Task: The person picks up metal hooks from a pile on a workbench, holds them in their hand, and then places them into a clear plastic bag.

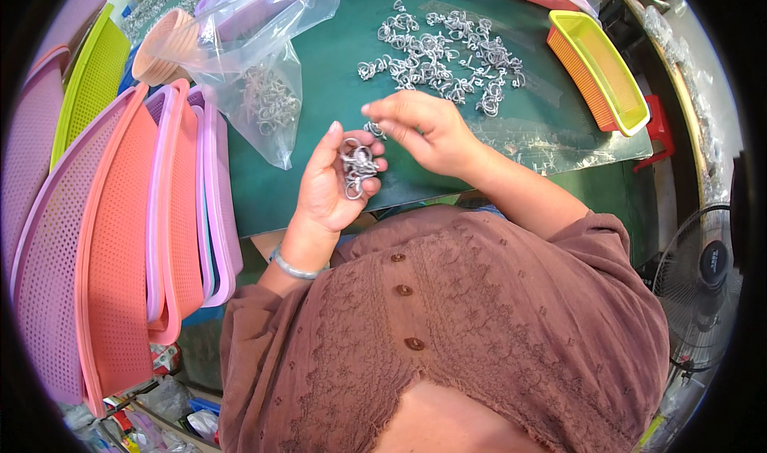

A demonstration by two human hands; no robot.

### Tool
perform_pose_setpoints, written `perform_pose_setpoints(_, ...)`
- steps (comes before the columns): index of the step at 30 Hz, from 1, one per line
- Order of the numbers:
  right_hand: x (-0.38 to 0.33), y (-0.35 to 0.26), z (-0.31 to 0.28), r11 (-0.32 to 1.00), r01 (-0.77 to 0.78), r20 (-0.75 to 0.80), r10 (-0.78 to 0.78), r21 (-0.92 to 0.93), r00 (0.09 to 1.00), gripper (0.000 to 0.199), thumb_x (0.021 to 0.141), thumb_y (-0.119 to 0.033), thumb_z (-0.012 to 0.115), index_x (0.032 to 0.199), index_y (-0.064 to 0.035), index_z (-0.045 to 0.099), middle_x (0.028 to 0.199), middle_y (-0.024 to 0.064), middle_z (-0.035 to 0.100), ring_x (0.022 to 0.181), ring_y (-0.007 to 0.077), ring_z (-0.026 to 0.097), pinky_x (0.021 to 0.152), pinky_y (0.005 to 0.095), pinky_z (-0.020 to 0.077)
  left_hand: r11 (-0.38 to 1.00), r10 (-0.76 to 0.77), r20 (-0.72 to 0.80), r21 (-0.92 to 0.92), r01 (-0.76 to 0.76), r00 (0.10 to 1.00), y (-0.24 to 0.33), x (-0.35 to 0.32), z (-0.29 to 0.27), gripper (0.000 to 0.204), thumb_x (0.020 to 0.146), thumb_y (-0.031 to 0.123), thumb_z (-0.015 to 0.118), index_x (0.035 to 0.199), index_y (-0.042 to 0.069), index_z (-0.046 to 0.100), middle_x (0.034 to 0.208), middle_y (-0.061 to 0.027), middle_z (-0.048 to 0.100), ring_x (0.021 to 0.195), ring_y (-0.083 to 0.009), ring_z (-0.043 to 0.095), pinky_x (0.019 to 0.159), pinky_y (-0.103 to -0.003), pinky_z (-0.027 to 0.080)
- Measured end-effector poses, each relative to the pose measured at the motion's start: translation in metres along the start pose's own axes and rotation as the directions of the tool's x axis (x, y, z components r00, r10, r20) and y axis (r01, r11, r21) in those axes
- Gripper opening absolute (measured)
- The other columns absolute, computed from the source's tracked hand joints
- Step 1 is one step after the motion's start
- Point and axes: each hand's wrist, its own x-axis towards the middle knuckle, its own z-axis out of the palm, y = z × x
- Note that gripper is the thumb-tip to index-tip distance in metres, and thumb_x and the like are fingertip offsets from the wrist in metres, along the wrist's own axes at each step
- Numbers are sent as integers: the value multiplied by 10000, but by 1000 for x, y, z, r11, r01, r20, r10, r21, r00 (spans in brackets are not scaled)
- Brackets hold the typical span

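Note:
A small bunch of silver key rings lies in the curled palm of my left hand, thumb raised beside it. My right hand reaches over the table, its thumb and fingers bent in a pinch around another silver key ring near the left fingertips. Beyond both hands, a loose pile of similar key rings is spread on the green tabletop. To the left, a clear plastic bag with more silver rings inside hangs over the table's edge area.
Stacked purple and coral perforated baskets crowd the left side, near a peach round basket. A yellow and orange basket sits at the right edge, with a red stool behind. A fan stands at the right.

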Motion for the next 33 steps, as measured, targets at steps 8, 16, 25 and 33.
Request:
perform_pose_setpoints(8, -11, 24, 0, 937, -265, 166, 305, -226, 938, 168, 771, -46, 578, 934, -12, 596, 855, 114, 584, 779, 233, 594, 692, 316, 472, 996, 66, -37, -59, -68, 997, 11, -12, -24, 187, 858, 199, 486, 890, 33, 566, 923, -115, 554, 817, -244, 539, 555, -293, 481)
perform_pose_setpoints(16, -14, 35, 2, 947, -117, 201, 182, -298, 963, 135, 735, -28, 610, 869, -40, 598, 817, 93, 544, 730, 248, 569, 630, 312, 462, 998, 57, -121, 17, -56, 991, 6, -7, -26, 174, 869, 191, 503, 926, 35, 554, 815, -82, 539, 726, -192, 529, 469, -236, 444)
perform_pose_setpoints(25, -10, 25, -4, 995, -14, 99, 23, -95, 995, 112, 744, 3, 607, 848, -12, 568, 884, 89, 592, 746, 215, 599, 654, 281, 488, 961, 85, -227, 275, -20, 970, 2, 2, -4, 178, 867, 164, 512, 978, 27, 534, 764, -55, 540, 644, -152, 534, 416, -198, 408)
perform_pose_setpoints(33, -10, 17, -4, 991, -118, 56, 115, 55, 992, 162, 732, -28, 629, 876, -24, 555, 804, 105, 588, 690, 214, 597, 600, 293, 477, 964, 83, -232, 264, -19, 969, 0, 9, 4, 190, 850, 142, 542, 972, -2, 563, 724, -57, 546, 607, -149, 545, 401, -210, 403)
